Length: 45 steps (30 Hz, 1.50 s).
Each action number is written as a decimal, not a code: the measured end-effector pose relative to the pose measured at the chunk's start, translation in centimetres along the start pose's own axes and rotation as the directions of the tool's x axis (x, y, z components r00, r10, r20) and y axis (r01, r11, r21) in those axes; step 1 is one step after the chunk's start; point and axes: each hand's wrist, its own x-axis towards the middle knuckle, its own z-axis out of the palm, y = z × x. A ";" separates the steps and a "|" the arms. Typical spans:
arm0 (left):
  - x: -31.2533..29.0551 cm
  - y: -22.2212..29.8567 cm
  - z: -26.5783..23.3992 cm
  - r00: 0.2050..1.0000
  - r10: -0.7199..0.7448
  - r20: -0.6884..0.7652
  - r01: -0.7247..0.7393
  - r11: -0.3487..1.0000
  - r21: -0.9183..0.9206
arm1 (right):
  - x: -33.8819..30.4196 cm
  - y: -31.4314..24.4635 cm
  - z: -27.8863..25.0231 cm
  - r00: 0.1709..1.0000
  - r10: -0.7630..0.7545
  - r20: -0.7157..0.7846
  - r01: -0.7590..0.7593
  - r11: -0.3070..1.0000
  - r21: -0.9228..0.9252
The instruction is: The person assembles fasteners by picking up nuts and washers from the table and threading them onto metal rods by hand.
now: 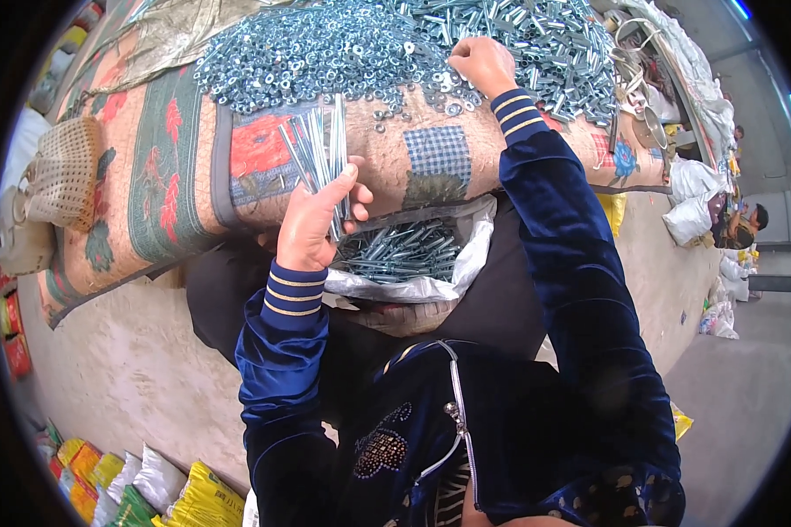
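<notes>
My left hand (312,220) is closed around a bundle of long thin metal rods (323,145), which fan upward past the thumb. It hovers in front of the quilt-covered table edge. My right hand (485,66) reaches to the far side, fingers curled down at the border of two heaps. To its left spreads a heap of small nuts and washers (316,57); on its right lies a heap of metal tubes (567,57). Whatever its fingertips hold is hidden. Below, between my knees, an open white sack (476,255) contains many assembled-looking metal bolts (409,250).
A patchwork quilt (176,149) covers the work surface. A woven plastic basket (66,171) stands at the left edge. Filled bags (206,496) line the lower left. White sacks (694,202) and another person (745,227) appear at the far right.
</notes>
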 end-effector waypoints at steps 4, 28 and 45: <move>-0.1 0.0 -0.1 0.999 0.023 0.041 -0.023 1.000 0.009 | -1.3 -0.2 -1.2 0.999 0.035 0.026 -0.043 0.757 0.652; 0.4 -0.6 0.8 0.978 -0.071 0.196 0.046 0.990 0.129 | -10.0 -4.4 -3.6 0.934 -0.324 0.153 0.096 0.637 0.765; 0.0 -0.3 0.7 0.977 -0.116 0.177 0.066 0.962 0.266 | -10.2 -5.1 -3.7 0.940 -0.192 0.281 -0.255 0.150 0.955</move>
